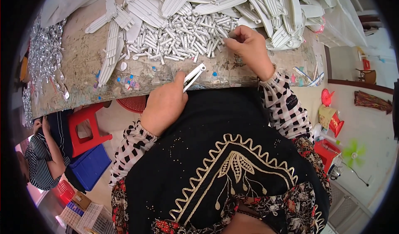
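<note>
Pinching white V-shaped pc (194, 75) w/ L hand (166, 103); bunching R hand (251, 51) fingertips beside sm. pegs (174, 39), can't tell if gripping.

Desk (79, 63): runs across before the worker (199, 117).
Pegs (174, 41): heaped mid-desk.
Slats (274, 9): piled behind the pegs and to their right, a few on their left.
Tinsel (45, 55): at the desk's left end.
Left hand (166, 105): at the near edge, hinged piece (194, 77) in it.
Right hand (251, 51): by the pegs' right end.
Floor, left: stool (81, 118), bin (89, 167) beside it; co-worker (45, 159) farther left.
Far right: fan (353, 153).
</note>
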